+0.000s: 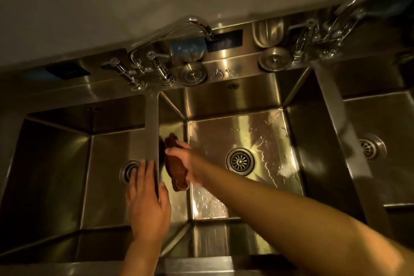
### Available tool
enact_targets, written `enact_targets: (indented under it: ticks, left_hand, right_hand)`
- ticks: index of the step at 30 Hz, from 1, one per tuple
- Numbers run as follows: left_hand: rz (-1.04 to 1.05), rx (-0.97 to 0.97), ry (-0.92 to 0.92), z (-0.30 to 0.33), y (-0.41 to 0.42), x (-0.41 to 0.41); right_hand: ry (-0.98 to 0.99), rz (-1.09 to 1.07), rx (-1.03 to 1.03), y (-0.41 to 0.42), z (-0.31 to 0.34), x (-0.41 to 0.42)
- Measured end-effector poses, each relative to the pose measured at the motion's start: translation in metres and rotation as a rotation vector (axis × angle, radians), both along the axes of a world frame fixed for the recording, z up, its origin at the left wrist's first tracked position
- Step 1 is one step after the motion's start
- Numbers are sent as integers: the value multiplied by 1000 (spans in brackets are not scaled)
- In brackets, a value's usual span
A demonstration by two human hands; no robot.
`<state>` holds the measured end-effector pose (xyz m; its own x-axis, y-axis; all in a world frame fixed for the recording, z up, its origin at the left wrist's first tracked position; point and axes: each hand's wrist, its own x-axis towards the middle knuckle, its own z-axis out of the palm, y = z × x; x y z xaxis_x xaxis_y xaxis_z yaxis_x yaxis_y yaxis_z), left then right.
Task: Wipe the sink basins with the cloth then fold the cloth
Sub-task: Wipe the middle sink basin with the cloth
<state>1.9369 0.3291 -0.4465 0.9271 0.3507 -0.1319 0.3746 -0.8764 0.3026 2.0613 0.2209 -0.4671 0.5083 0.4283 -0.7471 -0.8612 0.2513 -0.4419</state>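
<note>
A brown cloth (175, 169) is pressed against the left inner wall of the middle steel basin (235, 105), with my right hand (187, 159) shut on it. My left hand (146, 199) rests flat on the divider (152, 123) between the left basin (56, 175) and the middle one, fingers spread, thumb over the edge. The middle basin's floor is wet and shiny around its drain (240, 161). A third basin (380, 119) lies to the right.
A swivel faucet (179, 29) with two handles stands behind the divider. A second faucet (324, 27) stands at the back right. Two loose drain strainers (193, 73) (275, 58) and a metal cup (267, 31) sit on the back ledge.
</note>
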Motion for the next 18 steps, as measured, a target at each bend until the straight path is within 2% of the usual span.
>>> enact_targets:
  ticks: [4,7,9,12,13,16,18]
  left_hand:
    - [-74,-6,-59,8,-3,41]
    - [-118,14,-3,2,-4,66]
    - [-91,67,52,-8,-7,73]
    - [-81,87,-12,-20,-6,75]
    - [-89,104,-25,-24,-5,73]
    - [-72,138,-43,-34,-3,71]
    - [-70,127,-31,-38,-4,73]
  right_hand:
    - [-295,67,-72,-16,12,25]
    - [-800,197,-323,-27,19,39]
    - [-1217,414,-548,-34,20,53]
    - [-1810,918,-971,-48,17,84]
    - [-1967,1035,-1044,-50,14,93]
    - [-2342,1271,-1120,-53,-3,121]
    - [-2448,1393,-1124,-49,-20,148]
